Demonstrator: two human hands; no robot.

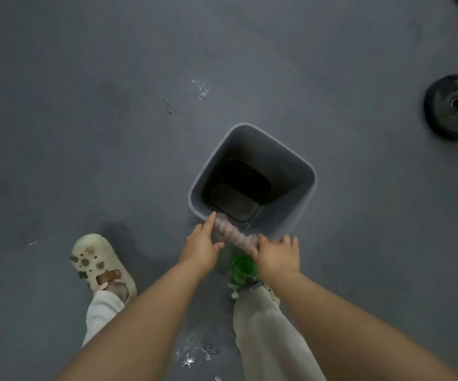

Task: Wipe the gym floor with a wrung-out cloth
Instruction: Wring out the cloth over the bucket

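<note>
Over the near rim of a grey square bin (302,193), a pinkish cloth (234,234) is stretched between two hands, twisted into a tight rope. The left hand (201,247) holds its far end, fingers and thumb wrapped round it, forefinger lying along the twist toward the bin's inside. The right hand (277,254) holds the near end, fingers curled over the top; both grips are clamped on the cloth. The bin stands on the grey gym floor (85,133), and its bottom looks dark, with what may be water, though that cannot be told for sure.

Just under the right hand, beside the bin's near wall, sits a green translucent object (243,268); what it is stays unclear, and it lies partly hidden by the wrist. The person's left foot is in a cream clog (98,264) with small charms, set well to the left of the bin; the right leg in pale trousers (266,334) comes up close behind the green object.

Wet splashes (195,353) glint on the floor between the legs, and more drops (200,88) lie beyond the bin to the left. At the right edge a black weight plate (453,105) lies flat, well apart from the bin.
</note>
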